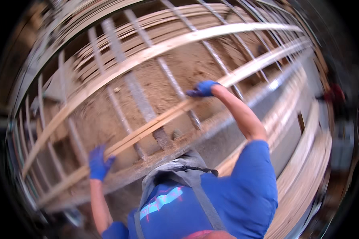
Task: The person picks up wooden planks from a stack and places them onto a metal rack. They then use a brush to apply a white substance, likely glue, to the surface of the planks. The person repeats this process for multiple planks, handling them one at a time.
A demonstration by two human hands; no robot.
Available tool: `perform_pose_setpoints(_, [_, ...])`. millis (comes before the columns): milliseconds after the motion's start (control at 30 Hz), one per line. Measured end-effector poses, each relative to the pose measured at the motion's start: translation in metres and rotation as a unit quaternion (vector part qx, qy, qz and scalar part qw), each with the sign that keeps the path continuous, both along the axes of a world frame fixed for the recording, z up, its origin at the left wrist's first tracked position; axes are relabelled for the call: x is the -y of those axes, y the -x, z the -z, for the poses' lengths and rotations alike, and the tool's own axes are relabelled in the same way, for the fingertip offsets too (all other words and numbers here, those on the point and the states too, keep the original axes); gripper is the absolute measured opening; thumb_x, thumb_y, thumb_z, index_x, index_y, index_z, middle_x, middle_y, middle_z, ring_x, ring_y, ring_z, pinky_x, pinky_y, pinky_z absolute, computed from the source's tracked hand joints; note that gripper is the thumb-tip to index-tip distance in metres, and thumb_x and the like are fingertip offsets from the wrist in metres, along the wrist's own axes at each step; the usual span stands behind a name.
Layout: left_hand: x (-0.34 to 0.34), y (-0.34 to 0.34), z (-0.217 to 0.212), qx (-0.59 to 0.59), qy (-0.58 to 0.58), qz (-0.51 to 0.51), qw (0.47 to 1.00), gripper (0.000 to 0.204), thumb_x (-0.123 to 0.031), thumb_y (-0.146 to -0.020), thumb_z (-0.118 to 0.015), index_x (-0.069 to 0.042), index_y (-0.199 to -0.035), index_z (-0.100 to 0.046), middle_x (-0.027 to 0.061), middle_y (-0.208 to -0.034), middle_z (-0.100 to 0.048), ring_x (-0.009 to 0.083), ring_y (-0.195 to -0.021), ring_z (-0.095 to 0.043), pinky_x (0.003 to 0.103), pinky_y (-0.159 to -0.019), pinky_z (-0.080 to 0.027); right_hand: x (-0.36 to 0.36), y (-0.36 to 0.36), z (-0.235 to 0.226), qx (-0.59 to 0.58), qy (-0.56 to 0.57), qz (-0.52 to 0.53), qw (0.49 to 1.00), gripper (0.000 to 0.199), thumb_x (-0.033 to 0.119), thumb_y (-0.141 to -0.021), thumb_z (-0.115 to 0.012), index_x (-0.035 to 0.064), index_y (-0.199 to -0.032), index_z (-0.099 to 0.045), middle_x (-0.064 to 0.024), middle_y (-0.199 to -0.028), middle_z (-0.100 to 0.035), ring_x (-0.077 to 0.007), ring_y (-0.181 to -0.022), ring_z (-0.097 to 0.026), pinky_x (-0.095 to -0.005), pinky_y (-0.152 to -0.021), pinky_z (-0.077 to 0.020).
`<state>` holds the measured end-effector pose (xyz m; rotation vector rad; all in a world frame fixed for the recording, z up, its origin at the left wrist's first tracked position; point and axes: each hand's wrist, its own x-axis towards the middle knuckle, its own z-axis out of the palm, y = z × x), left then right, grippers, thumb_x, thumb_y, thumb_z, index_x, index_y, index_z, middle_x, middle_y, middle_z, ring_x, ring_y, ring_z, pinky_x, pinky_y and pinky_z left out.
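Note:
Two narrow pale wooden boards (147,129) lie side by side across metal bars in front of me, running from lower left to upper right. My left hand (99,162), in a blue glove, rests over the boards toward their left part, its thumb spread from the fingers. At the boards' far edge, farther right, is my right hand (203,89), also blue-gloved, its fingers stretched to the left and somewhat blurred. Whether it touches the wood I cannot tell. Beyond both hands, another long pale board (159,48) crosses the same bars.
Metal bars (171,77) form a rack above a sawdust-covered floor (155,83). Near my waist runs a metal rail (211,131). Stacked planks (303,175) lie at my right, and more boards (91,53) lie beneath the far bars. A person in red (335,95) is at the far right.

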<state>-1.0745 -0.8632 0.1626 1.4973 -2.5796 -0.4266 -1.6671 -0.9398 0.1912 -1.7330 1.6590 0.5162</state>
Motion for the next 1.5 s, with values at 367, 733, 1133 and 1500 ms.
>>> perform_pose_setpoints(367, [-0.013,0.077,-0.063,0.290,-0.039,-0.272,0.917,0.113,-0.066,-0.070,-0.073,-0.010,-0.155,-0.026,0.0232,-0.159,-0.023,0.0384,-0.147,-0.022,0.054,-0.118,-0.018,0.061,0.032,-0.014,0.115,0.036,-0.096,0.988,0.050,0.054,-0.083,-0.070,0.0085,-0.103,-0.074,-0.0137,-0.093,-0.073,-0.0263,-0.087,-0.070,-0.0370,-0.076,-0.0534])
perform_pose_setpoints(733, [-0.027,0.070,-0.052,0.239,0.026,-0.183,0.953,0.093,-0.061,-0.081,-0.064,-0.012,-0.153,-0.031,0.0191,-0.158,-0.029,0.0354,-0.145,-0.029,0.054,-0.116,-0.023,-0.018,0.060,-0.037,0.086,0.185,-0.226,0.953,0.064,0.046,-0.072,-0.079,0.0096,-0.121,-0.062,-0.0183,-0.110,-0.066,-0.0387,-0.102,-0.062,-0.0477,-0.088,-0.0492])
perform_pose_setpoints(1133, [0.038,0.056,-0.060,0.181,-0.003,-0.145,0.973,0.051,-0.039,-0.074,-0.074,-0.010,-0.115,-0.064,0.0163,-0.105,-0.064,0.0367,-0.099,-0.062,0.048,-0.087,-0.050,0.016,0.074,-0.031,-0.022,0.270,-0.234,0.934,0.054,0.033,-0.069,-0.083,0.0109,-0.115,-0.064,-0.0144,-0.098,-0.068,-0.0349,-0.093,-0.064,-0.0454,-0.082,-0.0498])
perform_pose_setpoints(1500, [0.088,0.065,-0.029,0.152,0.035,-0.184,0.971,0.039,-0.039,-0.077,-0.075,-0.010,-0.101,-0.067,0.0126,-0.101,-0.065,0.0322,-0.098,-0.062,0.043,-0.087,-0.051,0.063,0.110,0.027,0.044,0.388,-0.213,0.896,0.057,0.029,-0.059,-0.087,0.0108,-0.108,-0.064,-0.0128,-0.094,-0.068,-0.0367,-0.090,-0.064,-0.0478,-0.078,-0.0501])
